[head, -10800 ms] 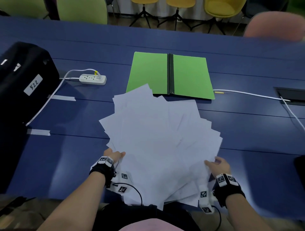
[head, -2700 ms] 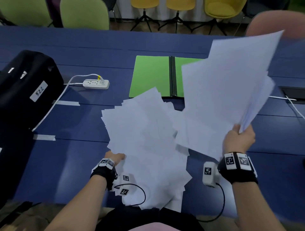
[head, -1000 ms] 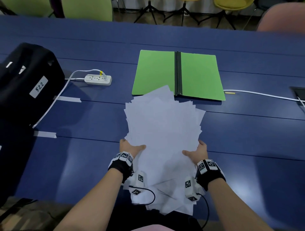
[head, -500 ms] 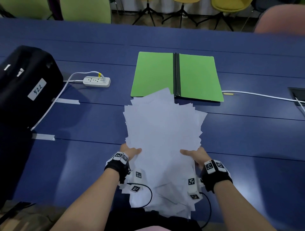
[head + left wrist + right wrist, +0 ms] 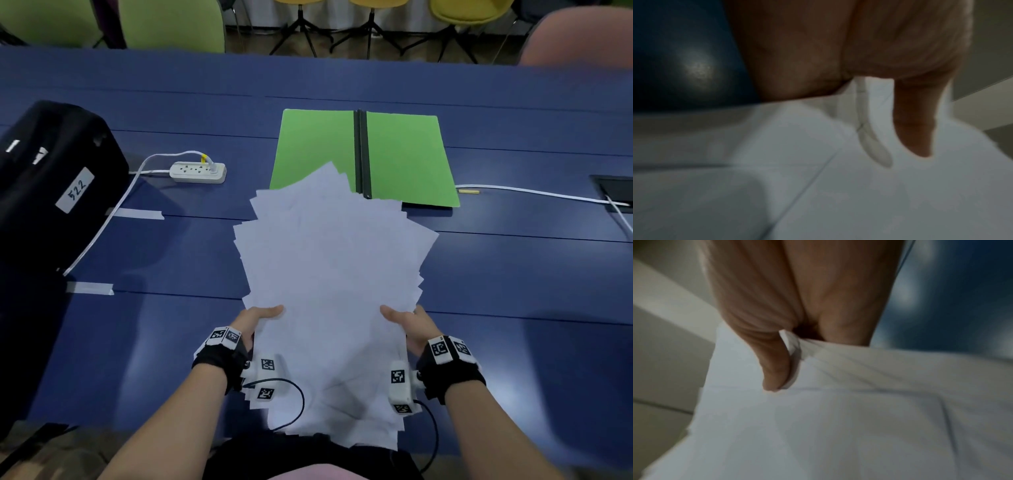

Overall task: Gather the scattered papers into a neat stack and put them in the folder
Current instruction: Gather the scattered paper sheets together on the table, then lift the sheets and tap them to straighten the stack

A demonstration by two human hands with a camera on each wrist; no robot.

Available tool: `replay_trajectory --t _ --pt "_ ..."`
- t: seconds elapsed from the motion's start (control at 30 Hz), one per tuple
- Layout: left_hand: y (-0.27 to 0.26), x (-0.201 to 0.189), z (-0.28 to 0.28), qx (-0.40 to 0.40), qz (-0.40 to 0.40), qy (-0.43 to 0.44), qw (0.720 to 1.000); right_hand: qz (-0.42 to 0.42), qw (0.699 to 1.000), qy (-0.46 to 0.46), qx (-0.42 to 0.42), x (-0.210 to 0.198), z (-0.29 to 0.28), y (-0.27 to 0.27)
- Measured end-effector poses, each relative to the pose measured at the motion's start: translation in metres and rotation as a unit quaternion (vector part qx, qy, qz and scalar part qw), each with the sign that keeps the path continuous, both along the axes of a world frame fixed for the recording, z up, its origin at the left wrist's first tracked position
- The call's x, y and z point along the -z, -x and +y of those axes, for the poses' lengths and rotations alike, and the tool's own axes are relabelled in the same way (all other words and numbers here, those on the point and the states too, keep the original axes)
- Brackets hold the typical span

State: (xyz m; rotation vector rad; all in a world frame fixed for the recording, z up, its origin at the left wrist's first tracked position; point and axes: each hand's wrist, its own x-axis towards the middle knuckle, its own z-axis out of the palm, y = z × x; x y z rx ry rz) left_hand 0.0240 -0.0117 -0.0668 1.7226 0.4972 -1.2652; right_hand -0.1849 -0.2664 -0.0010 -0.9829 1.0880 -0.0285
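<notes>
The left hand (image 5: pixel 255 320) and right hand (image 5: pixel 412 325) are each gripping a side edge of the loose white papers (image 5: pixel 330 274), thumbs lying on top and fingers hidden beneath the sheets. The uneven pile is fanning out over the blue table (image 5: pixel 513 281), its far corners overlapping the near edge of the open green folder (image 5: pixel 404 157) lying flat beyond.

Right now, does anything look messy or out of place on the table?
Yes. The papers that both hands hold are fanned out, their corners askew, not squared. The far corners overlap the open folder.
</notes>
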Motion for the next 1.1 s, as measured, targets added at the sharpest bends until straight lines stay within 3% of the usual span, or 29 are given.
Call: replay_trajectory --t 0.17,0.3,0.37,0.43,0.53,0.6,0.77,0.93,1.1 --pt "0.011 -0.034 -0.015 0.018 -0.095 -0.029 0.995 0.017 0.992 0.02 -0.125 -0.013 -0.003 -0.009" --pt "0.003 -0.017 -0.001 0.022 -0.096 -0.04 0.994 -0.1 0.983 -0.098 -0.12 -0.033 -0.011 -0.006" --pt "-0.002 -0.011 0.008 0.027 -0.089 -0.014 0.996 -0.145 0.979 -0.128 -0.066 -0.038 -0.011 -0.003" --pt "0.006 -0.037 0.012 0.03 -0.072 0.036 0.996 -0.118 0.987 -0.097 -0.047 -0.034 -0.012 0.004" --pt "0.017 -0.067 0.014 0.001 -0.017 0.185 0.983 -0.11 0.989 -0.064 -0.07 -0.031 -0.009 0.015" --pt "0.016 -0.074 0.011 -0.015 0.031 0.218 0.975 -0.1 0.99 -0.039 -0.092 -0.031 -0.003 0.015" --pt "0.002 -0.065 0.001 0.0 -0.066 0.135 0.989 -0.078 0.987 0.107 -0.087 -0.025 0.01 -0.001" --pt "0.014 -0.078 0.001 0.016 -0.015 0.134 0.991 -0.067 0.995 0.063 -0.034 -0.014 0.011 0.01" --pt "0.009 -0.019 0.002 0.034 -0.112 0.042 0.992 0.009 0.992 0.125 -0.033 0.005 0.02 -0.002"
